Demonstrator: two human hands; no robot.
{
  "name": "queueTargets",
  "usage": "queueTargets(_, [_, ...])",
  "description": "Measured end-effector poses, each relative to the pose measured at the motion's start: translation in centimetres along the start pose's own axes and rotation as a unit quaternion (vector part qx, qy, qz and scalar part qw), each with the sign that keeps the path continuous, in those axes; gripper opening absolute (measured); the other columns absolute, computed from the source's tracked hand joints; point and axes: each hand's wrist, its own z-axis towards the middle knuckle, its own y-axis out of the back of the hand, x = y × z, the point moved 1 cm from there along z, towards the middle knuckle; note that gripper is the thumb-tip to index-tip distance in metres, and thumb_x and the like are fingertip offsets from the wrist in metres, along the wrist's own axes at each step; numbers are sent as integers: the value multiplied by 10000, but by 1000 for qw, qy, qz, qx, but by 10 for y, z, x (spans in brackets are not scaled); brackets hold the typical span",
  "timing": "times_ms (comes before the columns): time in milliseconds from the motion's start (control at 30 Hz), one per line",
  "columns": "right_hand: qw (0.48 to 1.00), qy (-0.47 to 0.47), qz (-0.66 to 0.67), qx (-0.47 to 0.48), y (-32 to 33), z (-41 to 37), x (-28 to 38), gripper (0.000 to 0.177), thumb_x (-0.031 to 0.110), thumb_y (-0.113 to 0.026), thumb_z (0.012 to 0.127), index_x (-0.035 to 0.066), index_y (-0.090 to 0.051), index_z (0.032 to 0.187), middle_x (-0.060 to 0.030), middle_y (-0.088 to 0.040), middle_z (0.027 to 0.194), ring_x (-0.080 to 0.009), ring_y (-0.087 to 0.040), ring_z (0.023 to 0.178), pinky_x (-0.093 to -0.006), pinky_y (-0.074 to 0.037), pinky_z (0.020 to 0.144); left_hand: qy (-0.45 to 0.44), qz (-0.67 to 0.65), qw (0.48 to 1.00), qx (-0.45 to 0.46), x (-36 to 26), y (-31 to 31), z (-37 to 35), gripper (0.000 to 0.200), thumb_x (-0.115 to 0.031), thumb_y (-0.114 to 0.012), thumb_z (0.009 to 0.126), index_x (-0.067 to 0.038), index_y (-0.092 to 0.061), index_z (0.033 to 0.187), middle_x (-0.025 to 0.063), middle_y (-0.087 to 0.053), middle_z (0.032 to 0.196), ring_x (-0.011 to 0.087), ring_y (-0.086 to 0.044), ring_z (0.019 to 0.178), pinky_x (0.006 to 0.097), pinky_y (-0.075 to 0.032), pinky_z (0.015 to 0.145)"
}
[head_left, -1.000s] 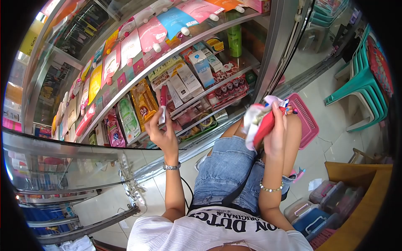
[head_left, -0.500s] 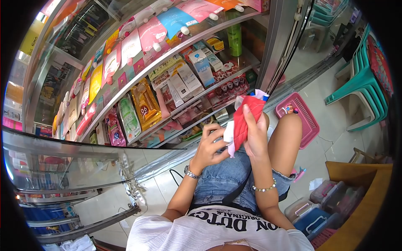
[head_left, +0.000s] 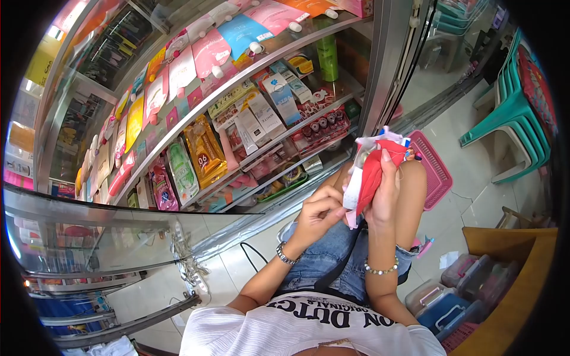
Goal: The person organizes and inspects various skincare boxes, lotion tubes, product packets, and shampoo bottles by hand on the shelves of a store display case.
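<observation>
My right hand (head_left: 387,193) is raised over my knee and grips a bundle of red and white packets (head_left: 368,172), fanned upward. My left hand (head_left: 317,215) sits just left of it, fingers curled, pinching the lower edge of a white and pink packet in that bundle. Both wrists wear bracelets. Beyond the hands, the glass display case (head_left: 380,77) stands open, with a red tube among the sachets and boxes on its shelves (head_left: 279,127).
A pink plastic basket (head_left: 438,172) lies on the tiled floor behind my knee. Stacked green chairs (head_left: 513,115) stand at right. Plastic storage boxes (head_left: 457,291) sit under a wooden table (head_left: 522,261). A power strip (head_left: 189,264) lies beside the case.
A second ago my left hand held a red tube at the shelf; it left the tube there and came to the bundle. My right hand dipped toward the left, then rose slightly.
</observation>
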Motion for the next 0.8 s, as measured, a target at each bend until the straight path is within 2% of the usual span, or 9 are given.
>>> queueTargets(133, [999,30,9,-7,-25,-11,27,331,331,-426,938,29,-468,1064,-95,-575,789,-170,-587,591,-280,-506,521,-41,59,997,35,-1,-4,4,77,-13,-574,840,20,-547,904,78,-490,969,146,-533,889,264,-431,774])
queueTargets(233, [998,56,11,-8,-28,-12,29,306,299,-441,940,29,-466,1080,-89,-571,833,-161,-593,649,-279,-514,566,29,-92,995,-32,1,-13,2,185,-28,-595,833,8,-492,983,81,-479,1008,132,-521,928,260,-422,795])
queueTargets(333, [997,80,6,1,-24,-12,28,291,276,-452,941,31,-467,1097,-82,-567,876,-149,-595,709,-278,-519,614,71,-119,987,-82,-2,-19,1,203,-2,-588,821,13,-478,990,73,-494,966,126,-527,902,257,-427,788])
queueTargets(400, [996,81,-30,16,-13,-11,23,330,269,-472,937,4,-436,1131,-84,-551,966,-142,-577,830,-272,-493,721,91,-131,981,-106,-2,-18,2,212,10,-585,815,15,-470,993,69,-501,945,123,-530,889,255,-430,785])
queueTargets(467, [995,79,-49,25,-8,-10,18,353,265,-481,935,-9,-420,1148,-85,-543,1011,-138,-567,891,-268,-481,775,84,5,994,-64,-3,-11,3,200,15,-578,799,19,-478,972,78,-519,869,135,-541,809,255,-435,732])
queueTargets(567, [980,145,-137,-4,-6,-9,13,342,317,-458,941,25,-476,1118,-47,-567,900,-99,-575,767,-245,-494,651,64,130,989,-26,-7,-5,3,187,8,-576,786,23,-486,949,92,-522,795,156,-543,731,259,-433,675])
queueTargets(633, [976,161,-148,-11,-5,-8,11,343,318,-459,941,24,-477,1117,-42,-568,904,-93,-572,761,-239,-489,644,30,242,970,8,-9,-3,3,176,-10,-578,775,27,-495,925,109,-513,724,185,-537,654,267,-425,613])
queueTargets(700, [966,192,-169,-23,-5,-7,11,346,319,-461,941,21,-479,1115,-31,-569,912,-81,-566,751,-226,-479,630,28,237,971,8,-8,-5,3,169,-22,-584,772,26,-494,906,115,-503,717,197,-527,638,274,-416,595])
queueTargets(800, [967,184,-170,-42,-3,-8,12,333,317,-462,940,23,-485,1093,-34,-571,895,-83,-566,735,-225,-477,624,25,225,974,8,-9,-7,2,161,-46,-595,765,24,-491,867,126,-482,703,221,-508,604,286,-399,558])
